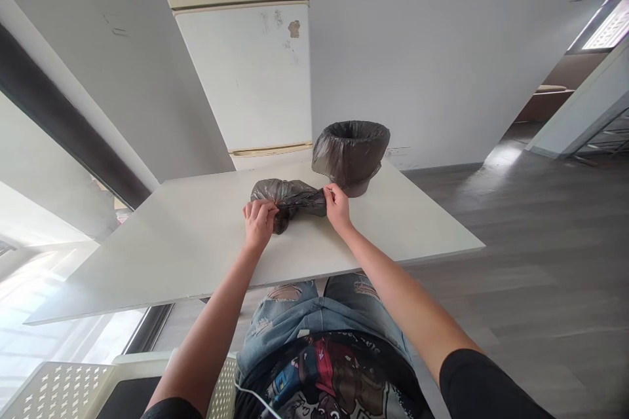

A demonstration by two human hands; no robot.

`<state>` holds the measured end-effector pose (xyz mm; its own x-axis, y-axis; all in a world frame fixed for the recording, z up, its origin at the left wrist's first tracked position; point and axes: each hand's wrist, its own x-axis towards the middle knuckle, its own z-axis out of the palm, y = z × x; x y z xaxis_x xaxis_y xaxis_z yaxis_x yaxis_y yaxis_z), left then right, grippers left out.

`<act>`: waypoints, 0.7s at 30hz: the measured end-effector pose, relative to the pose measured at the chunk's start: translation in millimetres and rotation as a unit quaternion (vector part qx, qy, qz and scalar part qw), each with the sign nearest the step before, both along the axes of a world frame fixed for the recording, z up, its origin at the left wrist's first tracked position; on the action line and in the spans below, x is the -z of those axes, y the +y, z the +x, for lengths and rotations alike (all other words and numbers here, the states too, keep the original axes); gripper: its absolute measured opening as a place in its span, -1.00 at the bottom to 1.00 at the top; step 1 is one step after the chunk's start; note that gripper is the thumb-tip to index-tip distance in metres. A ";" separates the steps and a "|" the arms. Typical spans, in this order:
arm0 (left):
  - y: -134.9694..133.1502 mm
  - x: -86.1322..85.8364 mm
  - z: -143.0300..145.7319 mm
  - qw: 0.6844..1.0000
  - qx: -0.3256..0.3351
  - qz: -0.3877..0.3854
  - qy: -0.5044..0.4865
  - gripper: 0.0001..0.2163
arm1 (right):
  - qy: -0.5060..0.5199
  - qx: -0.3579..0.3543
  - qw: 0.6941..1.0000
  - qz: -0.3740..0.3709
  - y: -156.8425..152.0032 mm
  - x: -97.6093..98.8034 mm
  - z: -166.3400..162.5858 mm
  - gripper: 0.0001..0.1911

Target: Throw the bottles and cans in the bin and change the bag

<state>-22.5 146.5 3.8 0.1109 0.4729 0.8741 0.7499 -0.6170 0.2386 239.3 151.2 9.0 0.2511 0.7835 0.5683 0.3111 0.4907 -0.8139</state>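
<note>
A crumpled dark grey plastic bag [289, 200] lies on the white table [196, 242]. My left hand [259, 221] is closed, its fingers pinching the bag's near left end. My right hand [336, 204] is closed too and grips the bag's right end. Just behind my right hand stands a small bin [351, 156] lined with a dark grey bag folded over its rim.
A white fridge [253, 78] stands against the wall behind the table. Grey wood floor [540, 262] spreads to the right towards a doorway. A white perforated crate [63, 389] sits at the lower left, beside my knees. A window runs along the left.
</note>
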 end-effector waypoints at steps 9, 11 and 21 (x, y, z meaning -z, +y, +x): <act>1.9 3.6 -3.8 0.995 0.017 -0.063 -0.071 -0.76 | -0.060 -0.007 0.991 0.119 -4.5 -1.8 1.7 -0.67; 1.4 4.6 -4.3 0.994 0.013 -0.076 -0.084 -0.75 | -0.141 -0.081 0.977 0.141 -5.7 -0.7 -0.7 -0.67; 5.8 8.1 -6.1 0.994 -0.019 -0.047 -0.092 -0.60 | -0.162 -0.037 0.982 0.095 2.3 4.6 -2.9 -0.55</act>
